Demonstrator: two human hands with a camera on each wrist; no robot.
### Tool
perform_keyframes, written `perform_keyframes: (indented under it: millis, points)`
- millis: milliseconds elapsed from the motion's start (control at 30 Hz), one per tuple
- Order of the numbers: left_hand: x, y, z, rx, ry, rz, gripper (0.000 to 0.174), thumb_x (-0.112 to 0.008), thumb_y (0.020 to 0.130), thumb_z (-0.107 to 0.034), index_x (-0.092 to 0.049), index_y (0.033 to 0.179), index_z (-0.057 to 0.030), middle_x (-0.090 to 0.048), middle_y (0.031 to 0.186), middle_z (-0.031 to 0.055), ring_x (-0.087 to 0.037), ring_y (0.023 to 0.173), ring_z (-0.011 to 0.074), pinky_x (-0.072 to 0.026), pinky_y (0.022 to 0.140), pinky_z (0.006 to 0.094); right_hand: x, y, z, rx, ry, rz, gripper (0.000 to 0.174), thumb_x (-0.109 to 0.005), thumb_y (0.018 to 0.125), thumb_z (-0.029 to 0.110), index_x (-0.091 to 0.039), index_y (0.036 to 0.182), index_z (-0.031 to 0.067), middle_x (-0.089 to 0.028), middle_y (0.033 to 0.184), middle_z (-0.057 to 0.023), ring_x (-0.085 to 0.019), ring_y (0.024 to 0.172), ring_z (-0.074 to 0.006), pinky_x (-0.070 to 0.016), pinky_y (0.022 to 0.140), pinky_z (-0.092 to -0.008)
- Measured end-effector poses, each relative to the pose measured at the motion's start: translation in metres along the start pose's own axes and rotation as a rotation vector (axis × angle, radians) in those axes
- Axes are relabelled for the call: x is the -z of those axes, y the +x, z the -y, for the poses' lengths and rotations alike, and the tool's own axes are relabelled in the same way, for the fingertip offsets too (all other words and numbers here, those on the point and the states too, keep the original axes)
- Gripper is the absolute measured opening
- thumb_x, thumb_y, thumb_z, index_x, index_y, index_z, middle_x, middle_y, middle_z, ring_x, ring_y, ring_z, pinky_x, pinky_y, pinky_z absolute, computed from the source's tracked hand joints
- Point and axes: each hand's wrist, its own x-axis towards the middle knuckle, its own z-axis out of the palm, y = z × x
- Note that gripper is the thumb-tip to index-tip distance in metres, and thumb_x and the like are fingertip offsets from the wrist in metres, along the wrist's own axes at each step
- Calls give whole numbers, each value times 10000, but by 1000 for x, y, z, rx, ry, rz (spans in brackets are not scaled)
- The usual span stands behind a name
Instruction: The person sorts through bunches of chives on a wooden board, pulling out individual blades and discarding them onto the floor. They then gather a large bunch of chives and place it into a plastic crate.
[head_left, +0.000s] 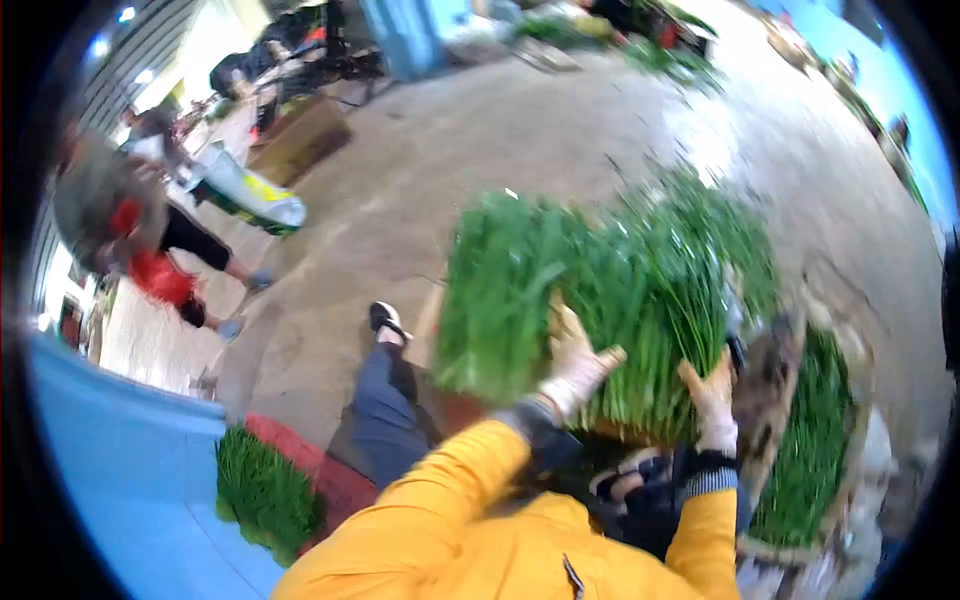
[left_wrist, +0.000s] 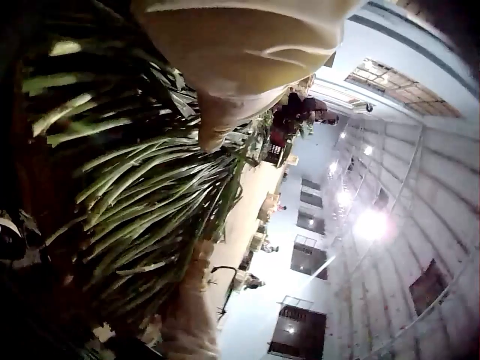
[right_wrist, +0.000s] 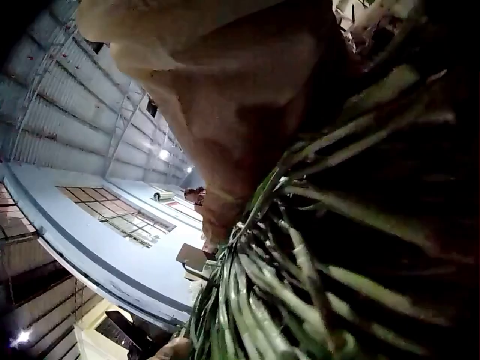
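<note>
Two hands in pale gloves work at a big, thick row of long green stalks point(head_left: 590, 270). The row lies in front of the person in the yellow jacket point(head_left: 500, 550), with the pale ends near the jacket and the leafy tops pointing away. The left hand point(head_left: 580, 370) is on the near side of the row, around its middle. Its fingers look straight and point up over the stalks, and its thumb sticks out to the right. The right hand point(head_left: 712, 395) is at the near right part of the row, with its thumb apart from its fingers. Both hands touch and press on the stalks, with some of the stalks between them, and neither hand is clenched. The tips of the right fingers are hard to see. A brown board point(head_left: 775, 400) stands just beside the row on the right, and past it is another green pile point(head_left: 810, 450). Near the left sleeve there is a small green bunch point(head_left: 265, 490) next to a flat red thing point(head_left: 315, 465). Farther off on the left, a person in dark clothes point(head_left: 115, 210) is near a red bag point(head_left: 165, 278), and a white, green and yellow sack point(head_left: 250, 195) lies on the floor point(head_left: 400, 170) by a brown box point(head_left: 300, 140).
</note>
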Motion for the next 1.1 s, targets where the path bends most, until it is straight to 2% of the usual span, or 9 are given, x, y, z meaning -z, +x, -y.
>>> perform_keyframes:
  millis: [200, 400, 533, 633, 767, 933, 967, 1033, 1100]
  points:
    - [-32, 15, -11, 191, 115, 244, 1059, -742, 798, -311, -39, 1528, -7, -333, 1472, 292, -370, 1337, 428, -314, 1118, 423, -70, -2, 43, 64, 261, 7, 1105, -867, 634, 202, -204, 1482, -46, -511, 1344, -251, -512, 1230, -370, -398, 1046, -378]
    - [-58, 12, 25, -39, -444, 207, 747, -550, 905, -76, -161, 1542, -88, -473, 1408, 240, -482, 1277, 373, -362, 1064, 374, -55, -23, 53, -127, 1280, 303, 506, -675, 855, 98, -481, 1310, -9, -618, 1131, -93, -624, 891, -189, -537, 779, -313]
    - [-66, 15, 44, 69, -290, 108, 688, -522, 919, -80, -229, 1537, -157, -374, 1486, 235, -382, 1364, 354, -317, 1089, 342, 5, -23, 53, 38, 505, 103, 838, -697, 800, 83, -241, 1498, -7, -420, 1427, -184, -525, 1170, -307, -499, 923, -383]
    - [-76, 23, 61, 157, -272, -115, 649, -519, 910, -95, -289, 1513, -167, -530, 1327, 251, -517, 1217, 386, -381, 1029, 393, -46, 41, -82, -45, 837, 258, 800, -579, 739, -45, -289, 1484, -15, -478, 1377, -163, -523, 1139, -272, -422, 937, -306]
    - [-37, 23, 41, 359, -288, 72, 686, -564, 848, -77, -313, 1486, -49, -546, 1331, 224, -542, 1196, 348, -416, 999, 355, -9, 10, -19, -220, 651, 32, 801, -606, 748, 31, -288, 1481, -26, -437, 1421, -191, -468, 1235, -305, -373, 998, -348]
    - [-43, 52, 35, 289, -294, 194, 652, -593, 777, -132, -425, 1390, 15, -651, 1015, 202, -621, 890, 309, -497, 789, 388, 1, 34, -34, -228, 354, 349, 826, -648, 859, 334, -261, 1484, -45, -392, 1466, -229, -428, 1308, -327, -359, 1052, -414]
    - [-34, 51, 28, -59, -156, -104, 766, -625, 761, -153, -338, 1452, 11, -587, 1236, 232, -577, 1110, 310, -466, 943, 384, 9, 28, -38, -253, 292, 408, 849, -657, 881, 394, -256, 1484, -48, -383, 1475, -236, -420, 1323, -331, -357, 1063, -427]
    - [21, 38, -35, 54, -354, 75, 1104, -765, 670, -144, -86, 1529, -8, -115, 1593, 219, -153, 1472, 296, -164, 1196, 346, 49, 8, 39, -230, 561, 342, 934, -698, 851, 429, -197, 1513, 3, -377, 1485, -245, -408, 1360, -330, -363, 1093, -463]
    - [-9, 55, -8, 46, -371, 99, 1124, -815, 710, -214, -74, 1529, -7, -152, 1580, 235, -168, 1465, 314, -160, 1196, 367, 41, 23, 37, -118, 506, 402, 1040, -693, 814, 531, -142, 1521, 3, -339, 1491, -286, -353, 1391, -342, -277, 1141, -456]
